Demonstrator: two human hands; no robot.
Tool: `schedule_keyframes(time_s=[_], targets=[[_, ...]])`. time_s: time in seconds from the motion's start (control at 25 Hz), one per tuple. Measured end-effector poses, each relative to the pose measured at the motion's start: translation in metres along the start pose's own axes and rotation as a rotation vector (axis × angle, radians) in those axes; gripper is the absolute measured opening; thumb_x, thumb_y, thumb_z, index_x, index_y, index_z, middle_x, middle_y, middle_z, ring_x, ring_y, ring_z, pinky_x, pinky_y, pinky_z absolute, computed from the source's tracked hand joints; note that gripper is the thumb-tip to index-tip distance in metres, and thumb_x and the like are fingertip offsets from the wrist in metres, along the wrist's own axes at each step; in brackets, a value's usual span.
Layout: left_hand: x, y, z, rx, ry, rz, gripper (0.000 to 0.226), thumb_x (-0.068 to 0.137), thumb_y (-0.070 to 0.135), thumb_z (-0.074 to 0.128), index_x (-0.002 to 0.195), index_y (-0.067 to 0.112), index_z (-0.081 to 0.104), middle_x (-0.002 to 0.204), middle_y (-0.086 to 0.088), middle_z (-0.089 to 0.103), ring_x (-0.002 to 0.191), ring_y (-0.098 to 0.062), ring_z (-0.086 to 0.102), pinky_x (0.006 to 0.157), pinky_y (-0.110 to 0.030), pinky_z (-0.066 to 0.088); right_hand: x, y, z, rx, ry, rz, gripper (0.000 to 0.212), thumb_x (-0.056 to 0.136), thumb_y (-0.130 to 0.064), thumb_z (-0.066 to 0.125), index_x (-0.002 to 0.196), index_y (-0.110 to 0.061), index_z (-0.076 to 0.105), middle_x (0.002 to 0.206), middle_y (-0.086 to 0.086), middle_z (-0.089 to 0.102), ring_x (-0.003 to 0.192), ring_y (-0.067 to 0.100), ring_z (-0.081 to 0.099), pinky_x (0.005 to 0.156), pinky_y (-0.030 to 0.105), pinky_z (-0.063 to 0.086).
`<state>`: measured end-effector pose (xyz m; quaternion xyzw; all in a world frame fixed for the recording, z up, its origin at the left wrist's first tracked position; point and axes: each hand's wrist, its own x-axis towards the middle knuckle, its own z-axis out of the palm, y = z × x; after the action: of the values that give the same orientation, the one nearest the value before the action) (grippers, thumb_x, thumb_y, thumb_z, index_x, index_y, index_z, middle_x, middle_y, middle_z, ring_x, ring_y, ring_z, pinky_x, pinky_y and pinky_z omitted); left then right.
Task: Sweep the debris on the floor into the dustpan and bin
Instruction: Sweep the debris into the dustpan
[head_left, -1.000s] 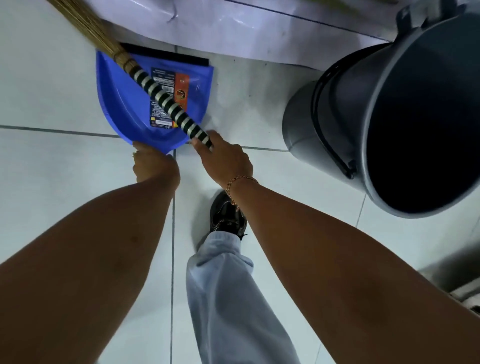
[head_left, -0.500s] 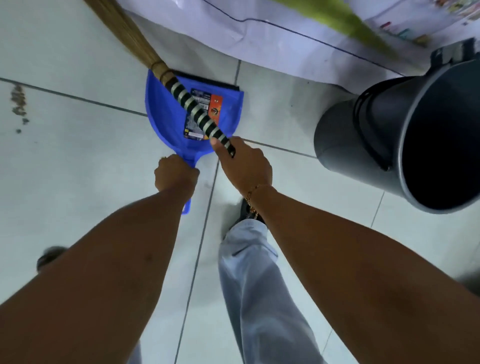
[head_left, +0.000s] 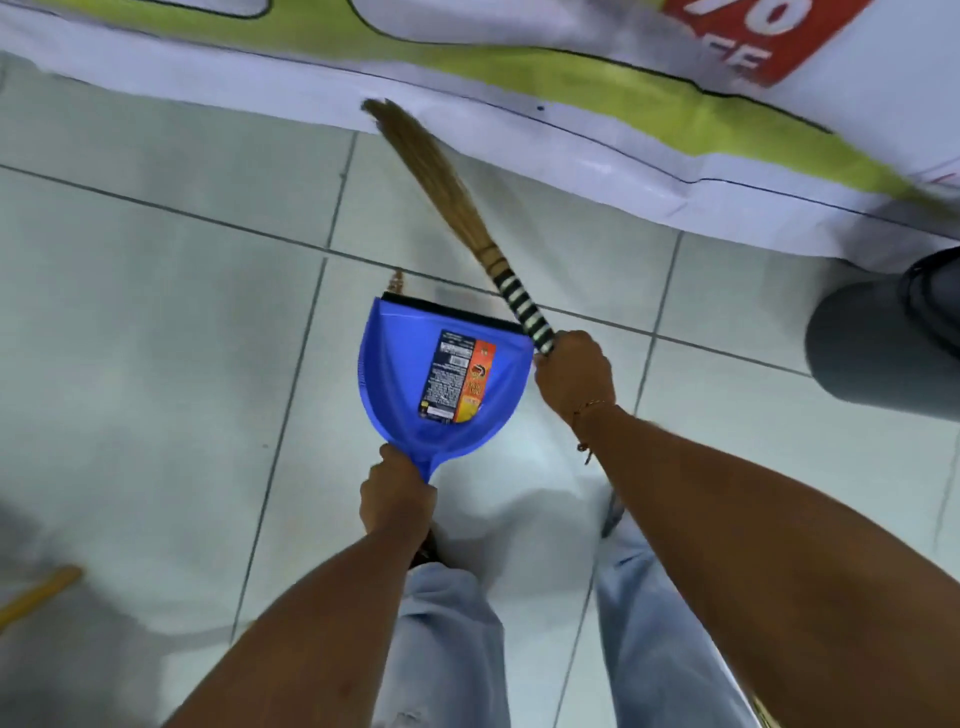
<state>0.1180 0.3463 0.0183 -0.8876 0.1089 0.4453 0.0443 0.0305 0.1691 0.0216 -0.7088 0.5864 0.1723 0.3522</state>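
Observation:
A blue dustpan (head_left: 395, 384) with a black rubber lip and a printed label lies low over the pale floor tiles, its mouth pointing away from me. My left hand (head_left: 397, 496) grips its handle from behind. My right hand (head_left: 571, 376) holds the black-and-white striped grip of a straw broom (head_left: 441, 176); the bristles reach up and left onto the edge of a printed sheet. A small brown clump of debris (head_left: 397, 280) sits just beyond the dustpan's lip. The grey bin (head_left: 878, 348) stands at the right edge, only partly in view.
A white, green and red printed banner (head_left: 519, 67) covers the floor along the top. A yellow stick (head_left: 36, 592) lies at the lower left. My two legs in light jeans (head_left: 447, 649) stand below the dustpan.
The view has swung left, so the bin has slid to the right edge. The broom has moved off the dustpan to its right side. The debris clump now lies at the pan's lip.

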Motion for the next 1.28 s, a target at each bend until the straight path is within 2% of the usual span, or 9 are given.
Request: schedule_keyframes(time_s=[0.16, 0.32, 0.48, 0.64, 0.8, 0.92, 1.08, 1.2, 1.28], targets=[[0.046, -0.056, -0.001, -0.009, -0.010, -0.046, 0.043, 0.080, 0.010, 0.064, 0.118, 0.002, 0.044, 0.112, -0.020, 0.063, 0.105, -0.039, 0.059, 0.085, -0.042, 0.048, 0.021, -0.018, 0.045, -0.087, -0.025, 0.054, 0.059, 0.092, -0.011, 0.046, 0.146, -0.021, 0.025, 0.128, 0.017, 0.050, 0.116, 0.037, 0.051, 0.090, 0.045, 0.046], [0.101, -0.085, 0.011, -0.018, -0.006, -0.083, 0.049, 0.080, 0.011, 0.066, 0.122, 0.003, 0.042, 0.110, -0.021, 0.064, 0.103, -0.038, 0.060, 0.081, -0.040, 0.049, 0.045, -0.006, 0.096, -0.177, 0.034, 0.139, 0.040, 0.098, -0.029, 0.042, 0.136, -0.017, 0.034, 0.120, 0.018, 0.052, 0.106, 0.037, 0.055, 0.082, 0.046, 0.048], [0.151, -0.108, 0.017, 0.108, 0.033, -0.029, 0.071, 0.084, 0.011, 0.062, 0.141, -0.003, 0.022, 0.123, -0.025, 0.056, 0.114, -0.042, 0.053, 0.092, -0.046, 0.046, 0.063, 0.017, 0.127, -0.265, 0.067, 0.132, 0.042, 0.095, -0.011, 0.047, 0.136, -0.011, 0.037, 0.134, 0.012, 0.047, 0.114, 0.036, 0.048, 0.084, 0.048, 0.047], [0.180, -0.120, 0.025, 0.217, 0.054, 0.019, 0.080, 0.090, 0.010, 0.056, 0.147, -0.006, 0.002, 0.129, -0.026, 0.053, 0.119, -0.040, 0.051, 0.096, -0.047, 0.045, 0.063, 0.036, 0.141, -0.457, -0.034, 0.134, 0.058, 0.084, 0.004, 0.054, 0.136, -0.012, 0.036, 0.133, 0.009, 0.049, 0.118, 0.035, 0.045, 0.088, 0.049, 0.043], [0.194, -0.125, 0.032, 0.223, 0.064, 0.013, 0.077, 0.091, 0.007, 0.052, 0.147, -0.006, 0.001, 0.127, -0.026, 0.055, 0.117, -0.041, 0.052, 0.096, -0.048, 0.045, 0.037, 0.073, 0.153, -0.575, -0.105, 0.022, 0.058, 0.085, 0.003, 0.053, 0.138, -0.011, 0.036, 0.136, 0.008, 0.050, 0.115, 0.036, 0.047, 0.089, 0.049, 0.044], [0.200, -0.131, 0.035, 0.206, 0.058, 0.013, 0.075, 0.090, 0.004, 0.050, 0.148, -0.004, 0.002, 0.122, -0.028, 0.057, 0.113, -0.044, 0.053, 0.093, -0.050, 0.045, 0.020, 0.103, 0.153, -0.481, 0.024, -0.081, 0.043, 0.088, 0.001, 0.052, 0.131, -0.006, 0.048, 0.124, 0.016, 0.061, 0.105, 0.041, 0.054, 0.082, 0.050, 0.047], [0.204, -0.147, 0.035, 0.188, 0.066, 0.019, 0.076, 0.088, 0.001, 0.049, 0.148, -0.002, 0.003, 0.115, -0.029, 0.060, 0.107, -0.047, 0.056, 0.090, -0.052, 0.046, 0.048, 0.109, 0.145, -0.401, 0.170, -0.003, 0.036, 0.088, 0.001, 0.051, 0.124, -0.001, 0.049, 0.115, 0.025, 0.062, 0.094, 0.047, 0.056, 0.074, 0.051, 0.050], [0.203, -0.165, 0.030, 0.211, 0.061, -0.001, 0.075, 0.088, -0.001, 0.049, 0.149, -0.002, 0.004, 0.116, -0.030, 0.060, 0.106, -0.048, 0.056, 0.091, -0.053, 0.045, 0.057, 0.101, 0.143, -0.545, 0.049, 0.029, 0.039, 0.091, -0.002, 0.046, 0.129, -0.007, 0.043, 0.125, 0.018, 0.057, 0.103, 0.043, 0.053, 0.079, 0.050, 0.048], [0.201, -0.175, 0.026, 0.210, 0.064, -0.013, 0.074, 0.088, -0.002, 0.047, 0.148, -0.002, 0.003, 0.118, -0.030, 0.059, 0.107, -0.050, 0.054, 0.092, -0.054, 0.044, 0.044, 0.102, 0.149, -0.626, -0.052, -0.099, 0.042, 0.089, 0.000, 0.049, 0.130, -0.009, 0.046, 0.126, 0.015, 0.059, 0.102, 0.042, 0.055, 0.078, 0.049, 0.048]])
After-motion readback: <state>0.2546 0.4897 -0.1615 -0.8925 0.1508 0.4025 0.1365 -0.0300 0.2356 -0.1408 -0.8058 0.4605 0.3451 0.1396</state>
